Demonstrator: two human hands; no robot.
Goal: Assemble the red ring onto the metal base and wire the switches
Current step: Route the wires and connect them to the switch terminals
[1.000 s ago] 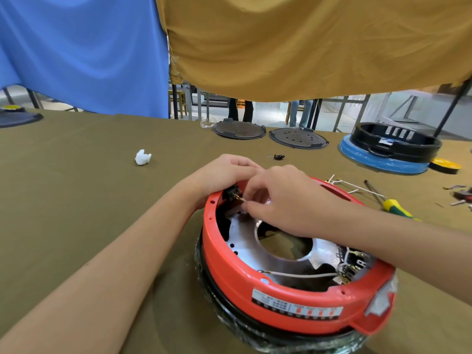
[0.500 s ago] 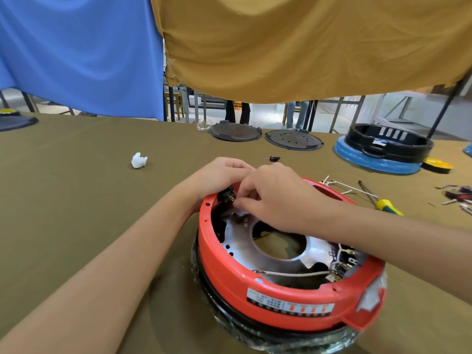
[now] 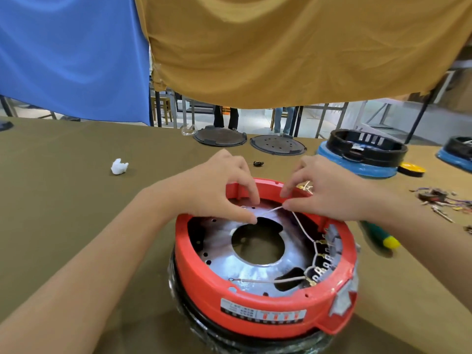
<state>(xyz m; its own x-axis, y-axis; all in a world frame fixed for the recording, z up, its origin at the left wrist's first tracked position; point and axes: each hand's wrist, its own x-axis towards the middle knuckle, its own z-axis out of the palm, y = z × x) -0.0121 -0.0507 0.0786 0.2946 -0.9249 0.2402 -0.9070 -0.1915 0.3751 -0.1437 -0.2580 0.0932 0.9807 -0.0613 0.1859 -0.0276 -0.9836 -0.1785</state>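
Observation:
The red ring (image 3: 204,272) sits around the silver metal base (image 3: 229,261), on a black plastic-wrapped body in front of me. A row of switches (image 3: 329,249) with brass terminals lines the ring's inner right wall. A thin white wire (image 3: 301,226) runs from those switches up to my right hand (image 3: 324,190), which pinches its end above the far side of the base. My left hand (image 3: 219,190) hovers beside it with curled fingers, thumb tip on the metal base; what its fingers hold is hidden. A second white wire (image 3: 268,280) lies across the near side.
A green and yellow screwdriver (image 3: 380,233) lies right of the ring. Loose wires and terminals (image 3: 439,200) are scattered farther right. Two dark lids (image 3: 278,145), blue-and-black housings (image 3: 362,157), a white scrap (image 3: 119,166) and a small black part (image 3: 258,164) sit on the olive cloth table (image 3: 63,205).
Both hands left the switch at the ring's far left wall. The ring appears turned, with the switch row now on the right. My right hand now pinches a white wire's end.

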